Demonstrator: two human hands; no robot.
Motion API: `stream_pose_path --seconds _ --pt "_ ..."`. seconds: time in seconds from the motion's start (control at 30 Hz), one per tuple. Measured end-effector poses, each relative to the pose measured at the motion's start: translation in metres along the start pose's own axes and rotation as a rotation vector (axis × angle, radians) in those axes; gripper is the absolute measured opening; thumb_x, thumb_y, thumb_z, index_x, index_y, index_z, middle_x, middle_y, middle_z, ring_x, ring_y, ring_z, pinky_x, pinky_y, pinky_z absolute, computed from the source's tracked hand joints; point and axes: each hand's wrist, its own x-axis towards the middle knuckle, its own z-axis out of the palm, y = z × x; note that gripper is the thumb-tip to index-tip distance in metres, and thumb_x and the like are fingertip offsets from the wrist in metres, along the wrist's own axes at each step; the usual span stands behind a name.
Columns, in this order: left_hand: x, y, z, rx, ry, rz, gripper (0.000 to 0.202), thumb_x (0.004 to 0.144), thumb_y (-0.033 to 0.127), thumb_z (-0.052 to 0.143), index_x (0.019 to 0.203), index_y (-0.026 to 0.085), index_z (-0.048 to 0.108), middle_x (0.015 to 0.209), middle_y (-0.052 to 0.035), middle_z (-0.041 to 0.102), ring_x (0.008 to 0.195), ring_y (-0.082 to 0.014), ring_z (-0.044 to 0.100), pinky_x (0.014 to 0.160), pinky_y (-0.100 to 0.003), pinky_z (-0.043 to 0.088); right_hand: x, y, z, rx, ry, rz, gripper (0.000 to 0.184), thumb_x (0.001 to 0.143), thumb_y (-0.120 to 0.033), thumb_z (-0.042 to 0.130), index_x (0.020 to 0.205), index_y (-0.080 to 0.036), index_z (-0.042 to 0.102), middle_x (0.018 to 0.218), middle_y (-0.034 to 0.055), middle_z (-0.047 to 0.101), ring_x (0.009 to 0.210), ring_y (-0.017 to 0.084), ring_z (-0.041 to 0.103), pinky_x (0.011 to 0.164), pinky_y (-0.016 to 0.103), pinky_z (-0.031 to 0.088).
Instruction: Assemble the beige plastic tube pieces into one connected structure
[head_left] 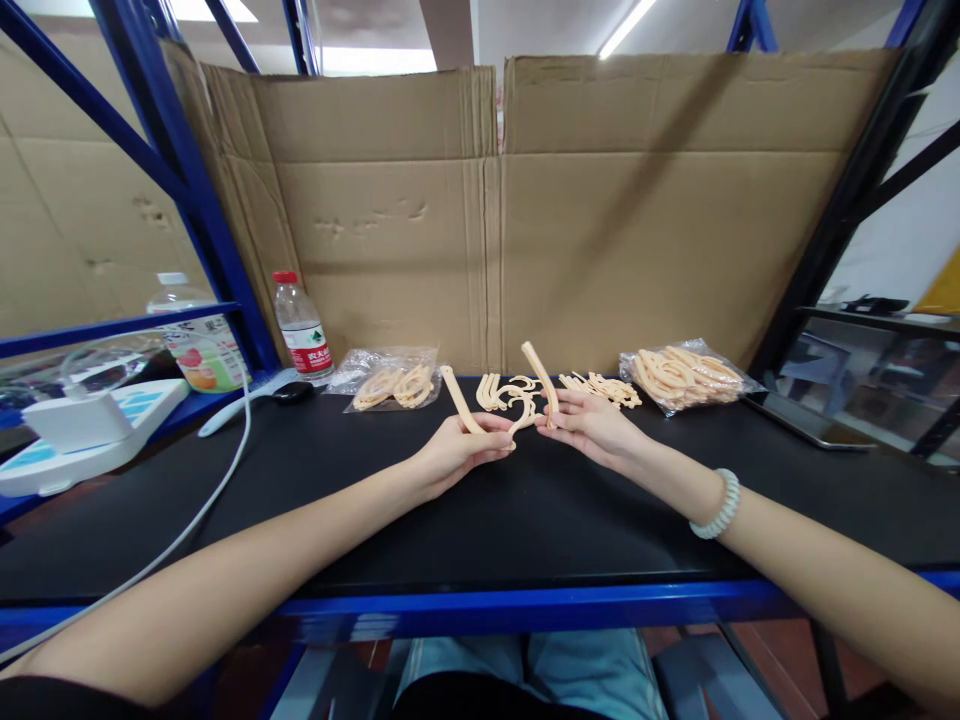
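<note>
My left hand (465, 452) is closed around a pale beige curved strip (458, 397), whose long end points up and away to the left. My right hand (592, 428) pinches a similar beige strip (538, 372), tilted with its upper end leaning left. Between the fingertips of both hands shows a curved beige piece (523, 414); whether it is joined to the left strip I cannot tell. Just beyond my hands, loose beige strips (490, 392) and small curved pieces (523, 384) lie on the black tabletop (517, 530). More beige pieces (601, 387) lie behind my right hand.
Clear bags of beige parts lie at the back, one left (397, 384) and one right (686, 374). A red-capped bottle (304, 330), a white-handled object (247, 402), a power strip (154, 420) and a white cable (225, 480) occupy the left. Cardboard (390, 240) walls the back.
</note>
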Motion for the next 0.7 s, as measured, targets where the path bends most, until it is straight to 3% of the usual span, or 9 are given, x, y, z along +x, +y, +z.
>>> stream_pose_path --seconds 0.13,0.37,0.7 --pt "0.0 0.001 0.001 0.008 -0.017 0.002 0.03 0.056 0.018 0.086 0.08 0.01 0.07 0.077 -0.0042 0.067 0.076 -0.0147 0.066 0.084 -0.028 0.052 -0.001 0.001 0.003 0.021 -0.076 0.041 0.017 0.07 -0.013 0.073 0.085 -0.017 0.065 0.091 0.0055 0.067 0.098 0.022 0.065 0.091 0.036 0.053" --pt "0.0 0.0 0.001 0.018 -0.031 -0.012 0.031 0.052 0.017 0.087 0.076 0.01 0.069 0.075 -0.0053 0.069 0.077 -0.0151 0.067 0.085 -0.029 0.051 -0.007 0.003 0.009 -0.186 -0.155 -0.033 0.026 0.065 -0.024 0.08 0.086 -0.015 0.068 0.081 0.0033 0.069 0.069 0.011 0.063 0.068 0.024 0.052" --pt "-0.001 0.001 0.001 0.096 -0.106 0.029 0.028 0.053 0.018 0.087 0.072 0.01 0.068 0.087 -0.0086 0.069 0.089 -0.0198 0.065 0.085 -0.03 0.05 -0.007 0.002 0.015 -0.319 -0.258 -0.152 0.023 0.069 -0.022 0.076 0.09 -0.016 0.068 0.086 0.0033 0.071 0.082 0.016 0.066 0.082 0.03 0.05"
